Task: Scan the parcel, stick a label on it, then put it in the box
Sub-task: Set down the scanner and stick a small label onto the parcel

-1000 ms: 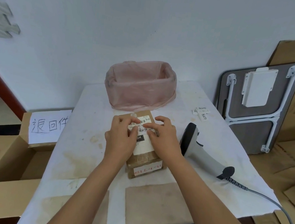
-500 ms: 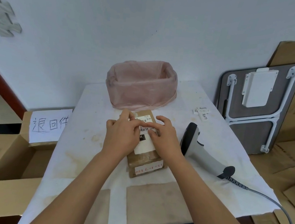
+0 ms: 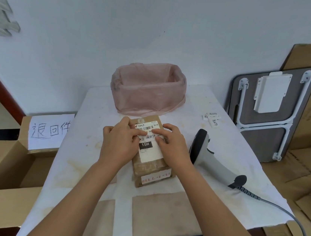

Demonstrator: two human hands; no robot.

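Compared with half a second earlier, little has shifted: both hands remain on top of the parcel, the left fingers now spread slightly further over the upper left corner, and the small handwritten label lies flatter across the shipping sticker.

At far left, an open cardboard box (image 3: 3, 167) stands on the floor beside the table, its flaps splayed, with a white paper sign (image 3: 50, 130) bearing handwritten characters fixed to its rear flap. The table (image 3: 80, 148) is covered by a stained white cloth.

The left hand (image 3: 120, 145) rests palm down on the parcel (image 3: 151, 156), fingers bent and pressing, not grasping anything. The parcel is a brown cardboard carton, taped, lying flat near the table's middle, with a printed white sticker and barcode on top. The label (image 3: 150, 137) is a thin white strip between the two sets of fingertips. The right hand (image 3: 172, 145) likewise lies flat, fingertips pushing the label's right end down, holding nothing.

Behind the parcel sits a bin lined with pink translucent plastic (image 3: 148, 89). Just right of the right hand lies a grey and black barcode scanner (image 3: 214, 160), its cable trailing off the edge. Spare labels (image 3: 212, 119) lie further back. A folded table (image 3: 268, 116) leans against the wall.
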